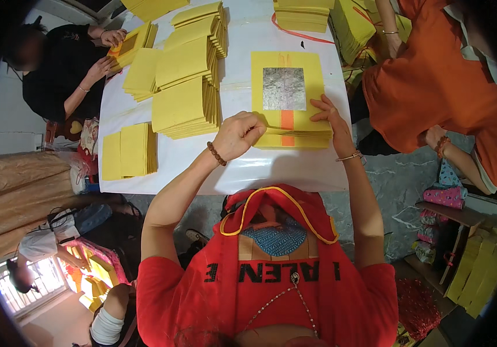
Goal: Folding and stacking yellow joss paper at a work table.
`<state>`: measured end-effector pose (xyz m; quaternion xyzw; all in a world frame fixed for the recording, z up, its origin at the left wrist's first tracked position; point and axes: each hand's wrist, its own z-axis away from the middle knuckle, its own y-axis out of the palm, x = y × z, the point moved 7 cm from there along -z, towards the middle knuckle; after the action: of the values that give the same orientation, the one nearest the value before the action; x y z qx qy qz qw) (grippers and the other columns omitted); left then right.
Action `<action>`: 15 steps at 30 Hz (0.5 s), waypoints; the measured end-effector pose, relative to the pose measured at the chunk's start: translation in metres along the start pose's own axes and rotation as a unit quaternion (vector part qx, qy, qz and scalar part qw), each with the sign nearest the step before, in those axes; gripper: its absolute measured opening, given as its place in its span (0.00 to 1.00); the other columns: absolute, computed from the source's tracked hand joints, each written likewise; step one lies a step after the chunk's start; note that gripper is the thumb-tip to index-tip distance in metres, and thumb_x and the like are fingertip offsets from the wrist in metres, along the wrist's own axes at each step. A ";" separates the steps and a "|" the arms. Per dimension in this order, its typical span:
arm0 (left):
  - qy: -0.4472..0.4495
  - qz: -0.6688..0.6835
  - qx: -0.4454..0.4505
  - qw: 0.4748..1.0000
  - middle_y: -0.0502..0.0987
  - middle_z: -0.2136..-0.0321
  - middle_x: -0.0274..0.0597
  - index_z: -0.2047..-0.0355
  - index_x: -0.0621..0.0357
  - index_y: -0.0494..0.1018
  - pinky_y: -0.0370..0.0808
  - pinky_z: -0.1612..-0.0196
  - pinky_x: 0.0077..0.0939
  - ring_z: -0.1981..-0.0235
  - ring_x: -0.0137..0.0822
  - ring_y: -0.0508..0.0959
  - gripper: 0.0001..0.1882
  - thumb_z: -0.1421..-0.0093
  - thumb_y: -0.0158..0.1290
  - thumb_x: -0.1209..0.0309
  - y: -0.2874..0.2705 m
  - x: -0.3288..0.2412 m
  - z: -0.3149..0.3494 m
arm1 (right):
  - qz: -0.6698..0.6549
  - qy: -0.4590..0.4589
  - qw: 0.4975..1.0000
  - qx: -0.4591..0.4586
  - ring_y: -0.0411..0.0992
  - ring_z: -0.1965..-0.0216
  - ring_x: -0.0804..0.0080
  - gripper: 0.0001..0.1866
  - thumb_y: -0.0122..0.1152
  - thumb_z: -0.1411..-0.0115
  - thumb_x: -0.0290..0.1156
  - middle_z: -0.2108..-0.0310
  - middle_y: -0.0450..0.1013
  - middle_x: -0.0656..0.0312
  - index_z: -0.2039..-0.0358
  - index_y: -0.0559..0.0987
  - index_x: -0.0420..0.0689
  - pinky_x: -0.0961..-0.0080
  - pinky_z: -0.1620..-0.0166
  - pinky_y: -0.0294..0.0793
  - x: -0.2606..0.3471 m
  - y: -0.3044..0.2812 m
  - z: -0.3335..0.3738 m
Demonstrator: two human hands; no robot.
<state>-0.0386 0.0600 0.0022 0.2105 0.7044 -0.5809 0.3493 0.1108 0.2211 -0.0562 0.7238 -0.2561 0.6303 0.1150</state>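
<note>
A stack of yellow paper (pixel 266 87) lies on the white-covered table in front of me. Its top sheet bears a silver-grey foil square (pixel 284 88) and an orange strip (pixel 287 120) running down the middle. At the stack's near left corner is my left hand (pixel 238 136), its fingers curled and pinching the sheet's edge; the fingertips are partly hidden. My right hand (pixel 333 118) lies along the right edge, fingers spread and touching the paper. The near edges of the layers appear slightly fanned.
Several piles of folded yellow paper (pixel 185 107) stand left of my stack, with a smaller pile (pixel 130 151) nearer. A red ribbon (pixel 300 36) lies by a far bundle. One person in black (pixel 57 72) handles yellow paper at left; another in orange (pixel 428 98) is at right.
</note>
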 end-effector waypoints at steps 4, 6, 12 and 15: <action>0.009 -0.006 -0.008 1.000 0.72 0.78 0.47 0.74 0.62 0.71 0.69 0.68 0.36 0.72 0.46 0.72 0.07 0.44 0.49 0.71 -0.001 -0.001 0.000 | 0.006 -0.005 1.000 0.003 0.43 0.34 0.61 0.28 0.26 0.33 0.44 0.45 0.63 0.55 0.67 0.76 0.40 0.66 0.36 0.39 -0.001 -0.001 0.000; 0.018 0.002 -0.021 1.000 0.73 0.78 0.48 0.73 0.63 0.71 0.69 0.69 0.36 0.73 0.46 0.72 0.08 0.44 0.49 0.70 -0.001 0.000 0.000 | 0.007 -0.010 1.000 0.004 0.43 0.34 0.61 0.27 0.27 0.33 0.44 0.44 0.63 0.55 0.67 0.76 0.40 0.66 0.36 0.40 -0.003 -0.002 0.001; -0.145 0.105 -0.025 0.984 0.72 0.80 0.47 0.70 0.63 0.72 0.70 0.72 0.28 0.76 0.37 0.75 0.11 0.40 0.48 0.67 0.003 0.028 -0.003 | 0.061 -0.072 0.995 0.019 0.45 0.35 0.60 0.13 0.48 0.40 0.35 0.45 0.64 0.57 0.60 0.75 0.43 0.66 0.37 0.46 0.007 0.002 0.002; -0.145 0.102 -0.003 0.984 0.73 0.75 0.46 0.68 0.62 0.73 0.70 0.70 0.24 0.73 0.33 0.75 0.11 0.41 0.50 0.66 -0.001 0.028 -0.005 | 0.057 -0.006 0.998 -0.030 0.50 0.37 0.61 0.19 0.61 0.49 0.24 0.46 0.65 0.61 0.54 0.73 0.43 0.70 0.39 0.52 0.007 0.000 0.000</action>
<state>-0.0594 0.0618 -0.0177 0.1936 0.6230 -0.5644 0.5058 0.1111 0.2196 -0.0497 0.7080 -0.3170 0.6233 0.0989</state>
